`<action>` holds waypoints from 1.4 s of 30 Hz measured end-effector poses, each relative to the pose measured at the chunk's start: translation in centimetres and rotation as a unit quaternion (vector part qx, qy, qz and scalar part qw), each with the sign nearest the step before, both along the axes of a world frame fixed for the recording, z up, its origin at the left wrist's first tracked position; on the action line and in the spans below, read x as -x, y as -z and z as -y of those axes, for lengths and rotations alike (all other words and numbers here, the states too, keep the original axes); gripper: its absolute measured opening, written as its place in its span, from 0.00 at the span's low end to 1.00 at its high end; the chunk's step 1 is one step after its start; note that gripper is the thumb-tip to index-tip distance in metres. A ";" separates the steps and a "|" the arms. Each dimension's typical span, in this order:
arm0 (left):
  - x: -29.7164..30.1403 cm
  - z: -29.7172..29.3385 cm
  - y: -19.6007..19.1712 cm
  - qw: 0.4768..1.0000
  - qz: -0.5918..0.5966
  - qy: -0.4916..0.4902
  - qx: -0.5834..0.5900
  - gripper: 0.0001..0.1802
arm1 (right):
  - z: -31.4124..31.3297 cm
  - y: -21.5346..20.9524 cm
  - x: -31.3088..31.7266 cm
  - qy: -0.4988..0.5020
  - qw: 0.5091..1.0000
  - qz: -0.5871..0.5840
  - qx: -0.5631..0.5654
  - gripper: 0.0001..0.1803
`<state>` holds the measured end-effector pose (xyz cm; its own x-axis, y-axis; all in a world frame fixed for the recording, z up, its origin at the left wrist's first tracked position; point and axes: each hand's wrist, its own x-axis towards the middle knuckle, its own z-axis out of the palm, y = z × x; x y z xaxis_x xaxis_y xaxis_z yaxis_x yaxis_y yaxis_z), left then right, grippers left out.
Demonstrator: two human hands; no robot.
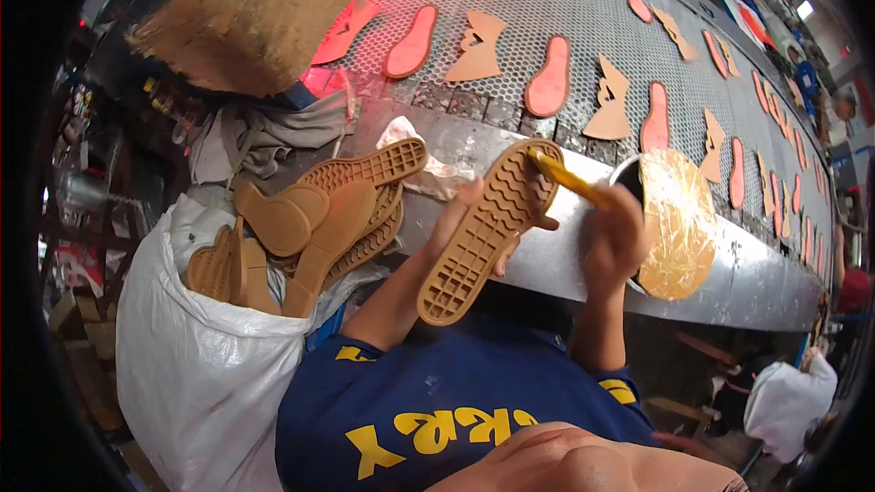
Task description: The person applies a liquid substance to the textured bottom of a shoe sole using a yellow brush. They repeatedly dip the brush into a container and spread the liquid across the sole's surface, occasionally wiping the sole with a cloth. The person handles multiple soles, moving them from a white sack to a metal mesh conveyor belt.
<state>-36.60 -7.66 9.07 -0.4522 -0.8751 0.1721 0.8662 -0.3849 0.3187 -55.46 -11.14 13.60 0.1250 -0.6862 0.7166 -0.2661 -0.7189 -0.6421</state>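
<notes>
In my left hand (pixel 463 211) is a tan shoe sole (pixel 488 235), held slanting with its grooved tread toward me. The fingers wrap behind it and are partly hidden. A small tan piece juts out from the sole's right edge. My right hand (pixel 622 239) is closed round the yellow handle of a brush (pixel 570 179). The handle's far end reaches the sole's upper end; the bristles cannot be made out. Just right of that hand stands a round pot (pixel 629 169), with a tan, glossy, crusted disc (pixel 679 223) at its side.
A white sack (pixel 214 355) at my left is topped with several tan soles (pixel 305 219). Beyond the metal ledge (pixel 729 278), a mesh conveyor (pixel 519 5) carries pink insoles (pixel 549 77) and tan cut pieces (pixel 476 47). A worn brown box-like cover (pixel 264 14) overhangs its left end.
</notes>
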 end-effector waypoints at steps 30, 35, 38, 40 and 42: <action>2.1 2.3 0.9 0.997 0.003 -0.072 -0.003 0.40 | -5.6 4.8 9.9 0.047 0.970 0.232 -0.054 0.16; 2.7 2.1 0.0 0.992 0.057 -0.111 -0.009 0.38 | -5.8 6.0 11.4 0.014 0.956 0.280 -0.088 0.15; 3.2 1.2 1.7 0.990 0.097 -0.103 -0.006 0.35 | -5.7 6.3 11.9 0.007 0.949 0.298 -0.103 0.15; 3.7 2.4 0.3 0.979 0.166 -0.121 -0.014 0.33 | -5.1 6.0 11.5 0.024 0.949 0.300 -0.090 0.15; 3.7 3.7 -1.5 0.973 0.198 -0.114 -0.023 0.30 | -4.7 5.9 11.8 0.012 0.945 0.314 -0.086 0.15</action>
<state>-40.29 -11.38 10.58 -0.2693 -0.9629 -0.0174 0.7434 -0.2193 0.6319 -67.31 -6.49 7.75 -0.3046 -0.7966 0.5222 0.1921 -0.5883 -0.7855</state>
